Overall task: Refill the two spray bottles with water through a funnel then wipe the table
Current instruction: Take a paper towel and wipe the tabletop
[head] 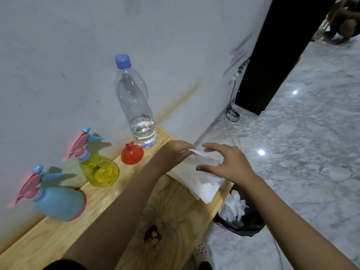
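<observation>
Tissue (196, 178) on table edge (109, 193), between both hands; left hand (175, 151) pinching corner.

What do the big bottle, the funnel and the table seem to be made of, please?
Bottle: clear thin plastic, glossy; the water shows through it.
Funnel: opaque red plastic, smooth, by its even sheen.
Table: light wood, probably varnished; grain and a dark knot show.

Pale wood-grain table (109, 199) w/ dark knot showing, blue spray bottle (58, 203) w/ pink trigger, yellow spray bottle (99, 170) w/ pink & blue head, red funnel (132, 154), clear water bottle (136, 102) wearing blue cap, white paper towel (202, 182), grey-white marbled floor (303, 145) gleaming, black bin bag (243, 221).
</observation>
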The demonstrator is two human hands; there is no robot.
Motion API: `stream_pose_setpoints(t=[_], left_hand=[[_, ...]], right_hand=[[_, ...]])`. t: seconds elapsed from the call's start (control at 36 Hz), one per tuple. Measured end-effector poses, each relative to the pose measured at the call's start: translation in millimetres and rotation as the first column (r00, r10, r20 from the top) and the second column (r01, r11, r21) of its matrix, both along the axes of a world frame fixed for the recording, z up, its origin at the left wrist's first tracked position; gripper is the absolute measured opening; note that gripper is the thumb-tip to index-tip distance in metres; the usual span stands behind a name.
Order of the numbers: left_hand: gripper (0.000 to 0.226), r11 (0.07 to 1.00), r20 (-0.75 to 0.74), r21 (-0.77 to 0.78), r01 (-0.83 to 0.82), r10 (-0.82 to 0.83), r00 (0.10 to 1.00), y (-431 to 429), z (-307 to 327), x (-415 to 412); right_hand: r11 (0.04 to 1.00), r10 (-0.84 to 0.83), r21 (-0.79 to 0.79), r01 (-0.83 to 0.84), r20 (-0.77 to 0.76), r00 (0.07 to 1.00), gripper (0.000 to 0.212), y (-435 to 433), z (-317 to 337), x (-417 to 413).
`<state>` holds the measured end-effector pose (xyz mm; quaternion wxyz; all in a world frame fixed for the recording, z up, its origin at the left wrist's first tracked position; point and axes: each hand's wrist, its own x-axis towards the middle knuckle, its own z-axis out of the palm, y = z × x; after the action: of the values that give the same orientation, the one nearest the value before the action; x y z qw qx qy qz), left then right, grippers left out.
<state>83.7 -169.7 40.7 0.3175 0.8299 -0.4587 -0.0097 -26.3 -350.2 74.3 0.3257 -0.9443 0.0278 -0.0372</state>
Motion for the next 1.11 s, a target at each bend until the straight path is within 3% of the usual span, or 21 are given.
stream_pose_setpoints(t=[0.11, 0.19, 0.28, 0.44, 0.69, 1.11], left_hand=[[0.036, 1.0, -0.045, -0.006, -0.009, 0.008, 0.999, -5.8, 19.9, 3.0], [0.032, 0.999, -0.129, 0.032, -0.027, 0.031, 0.991, -6.6, 30.9, 10.2], [0.019, 0.997, -0.197, 0.058, -0.053, 0.063, 0.978, -1.0, 34.9, 16.0], [0.009, 0.983, -0.31, -0.033, -0.179, 0.161, 0.937, 8.0, 50.7, 17.5], [0.007, 0.922, -0.278, -0.206, -0.327, 0.266, 0.923, 12.7, 108.6, 19.2], [0.01, 0.808, -0.193, -0.355, -0.47, 0.429, 0.882, 25.7, 181.1, 11.8]], right_hand=[[0.994, 0.013, -0.105, -0.011, 0.015, 1.0, 0.048, -3.7, -1.0, 8.5], [0.998, -0.052, 0.034, 0.051, 0.038, 0.998, 0.027, -12.9, -1.8, 15.3], [0.977, -0.06, 0.206, 0.048, 0.055, 0.997, 0.02, -23.1, 5.4, 20.8], [0.957, -0.01, 0.291, -0.007, 0.057, 0.998, 0.013, -37.6, 28.5, 32.8], [0.954, 0.014, 0.289, -0.084, 0.236, 0.972, 0.016, -33.8, 78.3, 66.3], [0.917, 0.124, 0.285, -0.279, 0.462, 0.878, 0.028, -20.0, 142.4, 103.3]])
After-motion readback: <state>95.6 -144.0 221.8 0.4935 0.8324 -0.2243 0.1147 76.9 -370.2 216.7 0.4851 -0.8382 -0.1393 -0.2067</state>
